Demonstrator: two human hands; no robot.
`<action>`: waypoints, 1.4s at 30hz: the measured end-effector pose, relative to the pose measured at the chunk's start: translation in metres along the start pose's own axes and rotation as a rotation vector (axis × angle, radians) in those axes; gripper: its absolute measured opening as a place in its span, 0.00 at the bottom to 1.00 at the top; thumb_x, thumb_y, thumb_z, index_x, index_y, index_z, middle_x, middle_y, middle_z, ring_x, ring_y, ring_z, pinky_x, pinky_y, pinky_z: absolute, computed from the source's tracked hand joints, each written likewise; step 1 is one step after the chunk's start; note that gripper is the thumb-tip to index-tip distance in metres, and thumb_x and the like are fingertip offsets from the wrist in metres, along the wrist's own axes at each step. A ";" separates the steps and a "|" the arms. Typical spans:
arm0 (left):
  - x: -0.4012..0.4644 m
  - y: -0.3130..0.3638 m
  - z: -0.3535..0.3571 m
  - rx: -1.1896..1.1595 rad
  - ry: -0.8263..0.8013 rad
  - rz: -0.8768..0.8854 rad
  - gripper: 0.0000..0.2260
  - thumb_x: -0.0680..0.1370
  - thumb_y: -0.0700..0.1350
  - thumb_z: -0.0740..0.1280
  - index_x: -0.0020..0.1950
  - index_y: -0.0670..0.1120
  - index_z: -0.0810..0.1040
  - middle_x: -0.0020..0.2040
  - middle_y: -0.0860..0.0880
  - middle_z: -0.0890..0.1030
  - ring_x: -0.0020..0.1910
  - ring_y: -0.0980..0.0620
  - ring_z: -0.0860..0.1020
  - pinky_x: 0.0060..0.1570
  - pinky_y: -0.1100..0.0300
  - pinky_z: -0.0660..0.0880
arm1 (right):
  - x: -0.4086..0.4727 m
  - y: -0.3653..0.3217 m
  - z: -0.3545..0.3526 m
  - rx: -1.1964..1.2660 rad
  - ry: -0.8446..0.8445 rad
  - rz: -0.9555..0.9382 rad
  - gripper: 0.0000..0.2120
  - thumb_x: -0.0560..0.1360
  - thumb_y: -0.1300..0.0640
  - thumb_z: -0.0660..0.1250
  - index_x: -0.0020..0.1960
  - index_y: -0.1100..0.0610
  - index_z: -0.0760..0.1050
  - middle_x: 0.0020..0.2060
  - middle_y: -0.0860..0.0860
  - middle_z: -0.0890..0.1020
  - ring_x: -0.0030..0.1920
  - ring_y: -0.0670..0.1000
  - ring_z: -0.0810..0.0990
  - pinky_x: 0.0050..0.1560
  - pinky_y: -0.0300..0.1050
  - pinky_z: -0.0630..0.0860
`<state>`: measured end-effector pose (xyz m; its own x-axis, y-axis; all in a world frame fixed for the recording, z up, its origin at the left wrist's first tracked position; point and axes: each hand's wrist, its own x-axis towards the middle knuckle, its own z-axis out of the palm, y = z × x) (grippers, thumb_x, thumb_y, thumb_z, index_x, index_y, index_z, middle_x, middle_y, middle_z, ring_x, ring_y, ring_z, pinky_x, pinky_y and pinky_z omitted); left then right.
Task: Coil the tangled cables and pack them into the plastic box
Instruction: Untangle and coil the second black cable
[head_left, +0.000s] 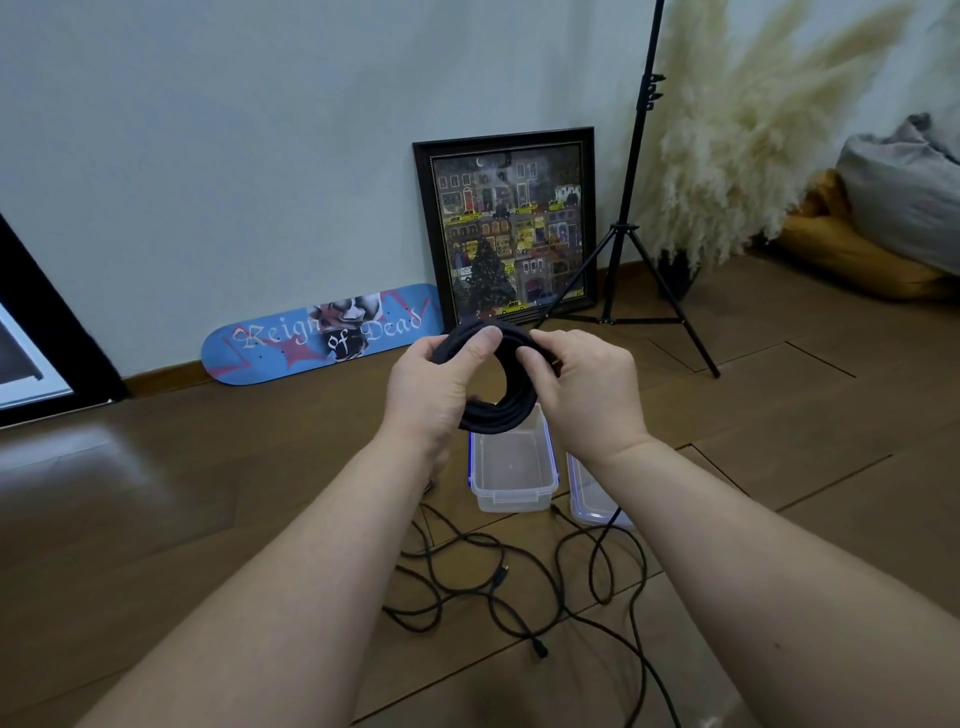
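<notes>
Left hand (441, 384) wrapped round the left side of the black coiled cable (498, 410), thumb over the top. Right hand (582, 384) pinching the right side of the same ring, fingertips curled on. Coil held above the open plastic box (511, 467). Looks light, soft, springy; likely to unwind if released, so best gripped across all loops together. One coil, one box, one lid (592, 493) just right of it. Loose cables (519, 587) tangled on the floor, count unclear.
</notes>
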<state>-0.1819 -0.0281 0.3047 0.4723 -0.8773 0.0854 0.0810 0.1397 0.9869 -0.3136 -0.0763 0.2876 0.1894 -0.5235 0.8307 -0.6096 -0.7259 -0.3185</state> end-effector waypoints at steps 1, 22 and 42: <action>0.000 -0.001 0.001 0.011 -0.013 -0.002 0.10 0.73 0.48 0.74 0.49 0.45 0.78 0.31 0.57 0.74 0.31 0.57 0.71 0.35 0.58 0.74 | 0.000 0.002 0.001 -0.004 0.004 0.004 0.11 0.74 0.55 0.67 0.49 0.61 0.84 0.36 0.54 0.84 0.36 0.55 0.83 0.37 0.45 0.78; 0.016 0.007 -0.041 -0.101 0.600 -0.097 0.18 0.73 0.58 0.72 0.39 0.47 0.71 0.39 0.49 0.74 0.38 0.49 0.72 0.40 0.56 0.70 | -0.005 0.041 -0.040 0.505 -0.497 0.715 0.06 0.73 0.63 0.70 0.44 0.57 0.74 0.36 0.55 0.80 0.35 0.51 0.77 0.43 0.52 0.77; 0.016 0.002 -0.040 -0.073 0.526 -0.113 0.19 0.74 0.60 0.71 0.40 0.46 0.72 0.35 0.50 0.72 0.37 0.50 0.70 0.42 0.56 0.70 | 0.001 0.036 -0.022 0.133 -0.412 0.720 0.02 0.79 0.56 0.63 0.49 0.52 0.75 0.39 0.48 0.78 0.40 0.50 0.76 0.34 0.42 0.69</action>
<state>-0.1394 -0.0234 0.3028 0.8314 -0.5427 -0.1193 0.2087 0.1060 0.9722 -0.3520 -0.0937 0.2871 0.0706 -0.9814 0.1784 -0.5982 -0.1848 -0.7797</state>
